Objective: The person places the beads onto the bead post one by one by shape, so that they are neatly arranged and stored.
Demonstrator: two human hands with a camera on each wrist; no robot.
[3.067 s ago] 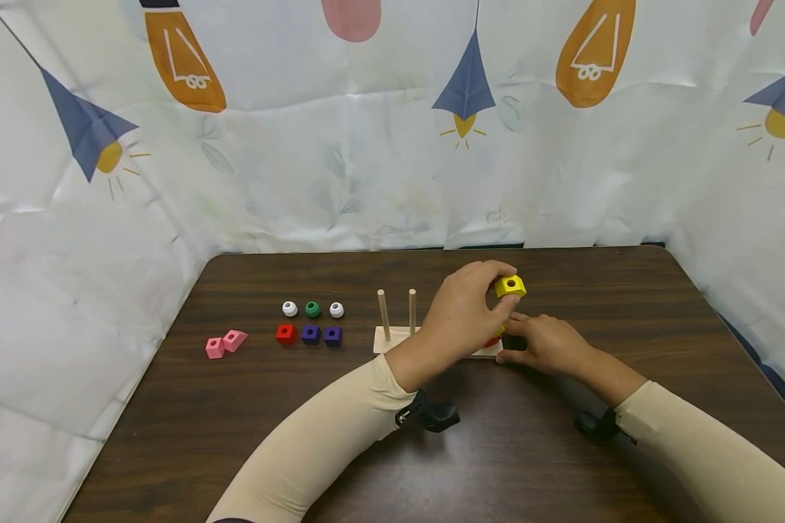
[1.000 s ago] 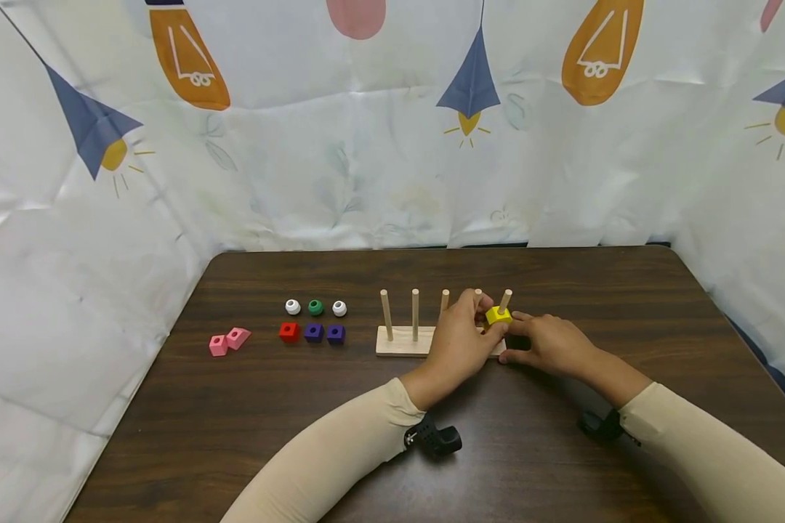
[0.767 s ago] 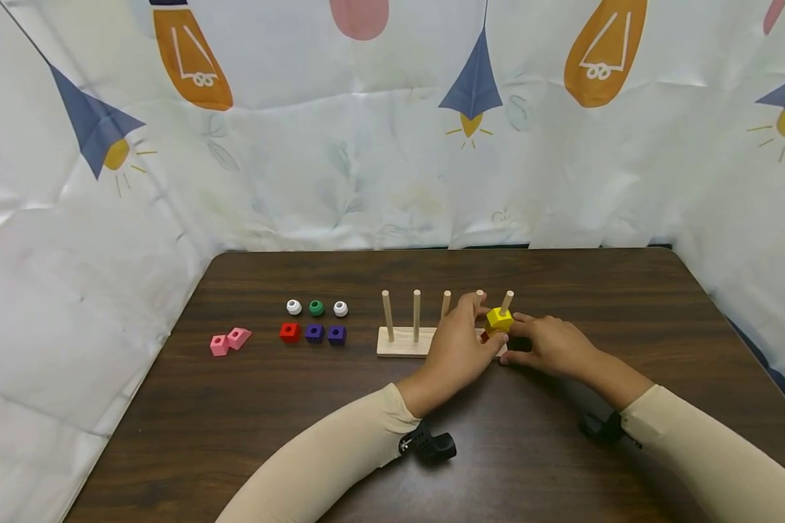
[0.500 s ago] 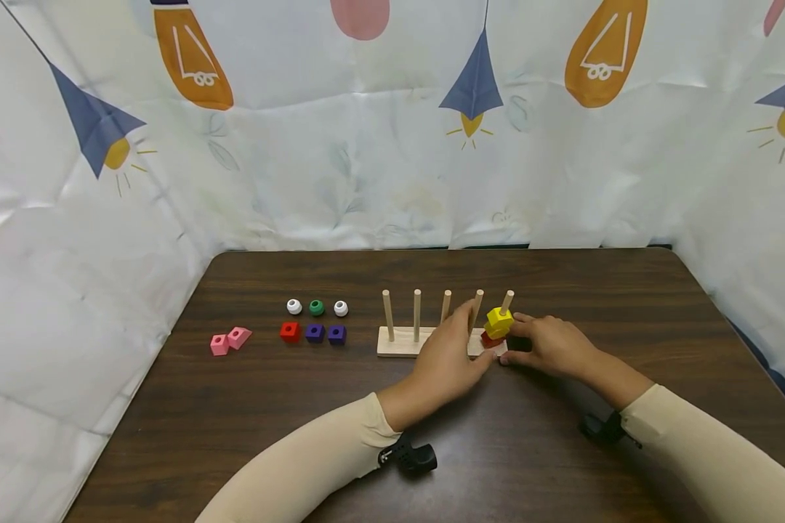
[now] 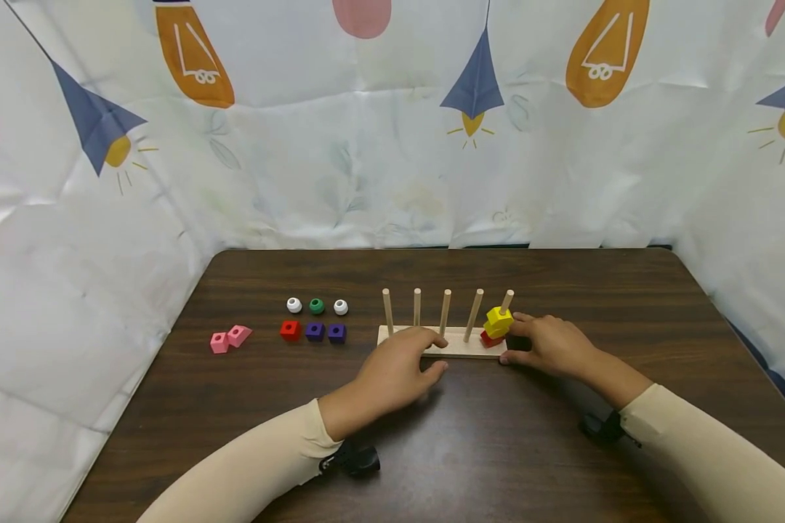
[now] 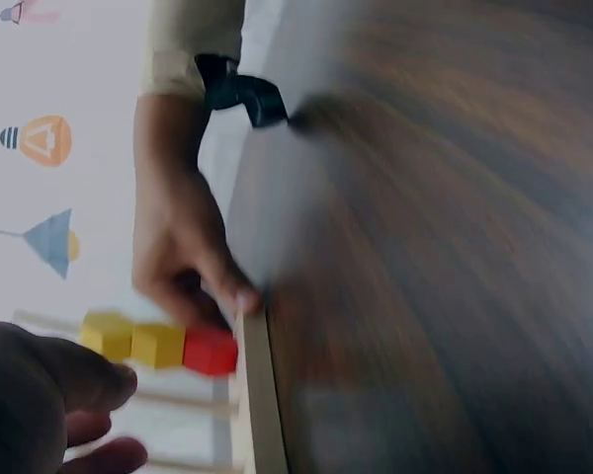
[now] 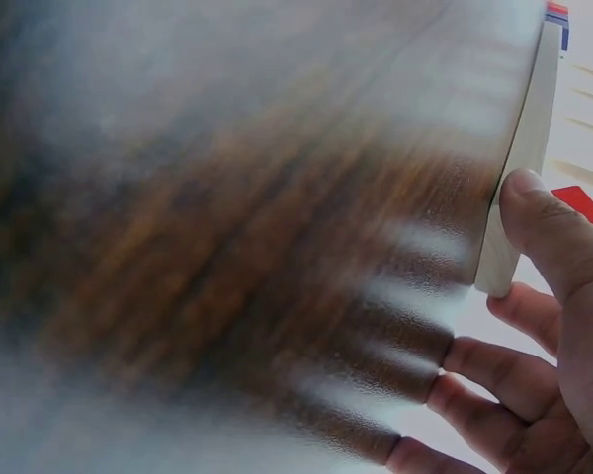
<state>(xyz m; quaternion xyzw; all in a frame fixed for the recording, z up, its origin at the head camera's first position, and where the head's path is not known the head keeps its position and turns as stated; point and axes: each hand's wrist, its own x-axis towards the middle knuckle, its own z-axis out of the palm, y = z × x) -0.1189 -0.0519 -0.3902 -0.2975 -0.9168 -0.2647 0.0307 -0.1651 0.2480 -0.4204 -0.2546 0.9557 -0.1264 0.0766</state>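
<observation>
My left hand [image 5: 392, 369] loose, empty, mid-frame; right hand [image 5: 554, 346] pinches wooden base [image 5: 459, 349]. Threading yellow blocks [image 5: 498, 319] looks done; next likely calls for loose cubes [image 5: 315, 332], frame left.

L sleeve [image 5: 255, 465] & R sleeve [image 5: 706, 450]: long, plain, cream/beige, close-fitting, w/ soft creases nr the cuffs. L hand [image 5: 392, 370] & R hand [image 5: 552, 345] bare, no gloves. Blk wrist cam [image 5: 361, 462] at L cuff, approx. rounded, stubby; pale specks on its mount, poss. screws or print, too small to tell. R wrist has a similar blk unit [image 5: 600, 428], hooked/blocky in L wrist view.
</observation>
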